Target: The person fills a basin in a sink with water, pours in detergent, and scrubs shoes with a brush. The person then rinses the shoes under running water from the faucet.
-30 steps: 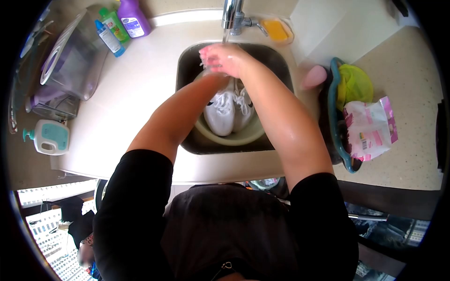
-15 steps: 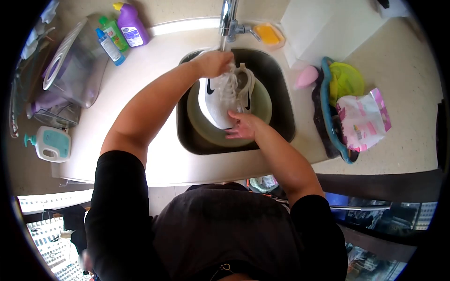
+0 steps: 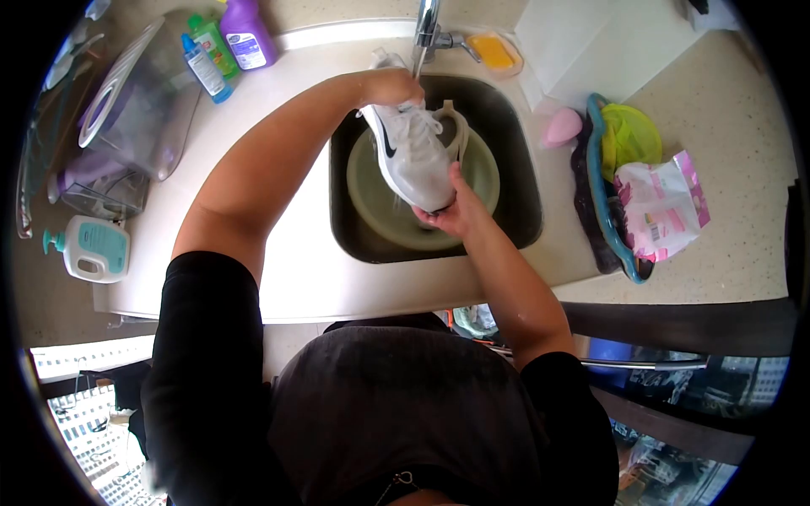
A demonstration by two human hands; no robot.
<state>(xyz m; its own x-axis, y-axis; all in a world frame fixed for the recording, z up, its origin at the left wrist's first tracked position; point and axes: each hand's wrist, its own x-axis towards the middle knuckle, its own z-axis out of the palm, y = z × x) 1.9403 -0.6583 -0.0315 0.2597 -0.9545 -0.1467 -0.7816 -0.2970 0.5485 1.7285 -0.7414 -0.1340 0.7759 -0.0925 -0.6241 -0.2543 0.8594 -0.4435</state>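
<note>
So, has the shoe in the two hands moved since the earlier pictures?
Yes. Against the sink, the shoe has shifted its toe to the right, and it is now lifted above the bowl.

Layout of sink and worktop (image 3: 228,287), sides as the person's own.
Sink (image 3: 525,232) set in worktop; basin (image 3: 367,215) inside sink; one shoe (image 3: 456,126) in basin, second shoe (image 3: 413,160) raised over it; faucet (image 3: 427,24) at sink's far edge, sponge (image 3: 489,51) in a dish (image 3: 514,66) just right of faucet; far left, three bottles (image 3: 245,35) side by side, bin (image 3: 156,110) left of them, pump bottle (image 3: 98,249) nearer the person; right of sink, tray (image 3: 604,211), packet (image 3: 662,207) lying across its right side.
</note>
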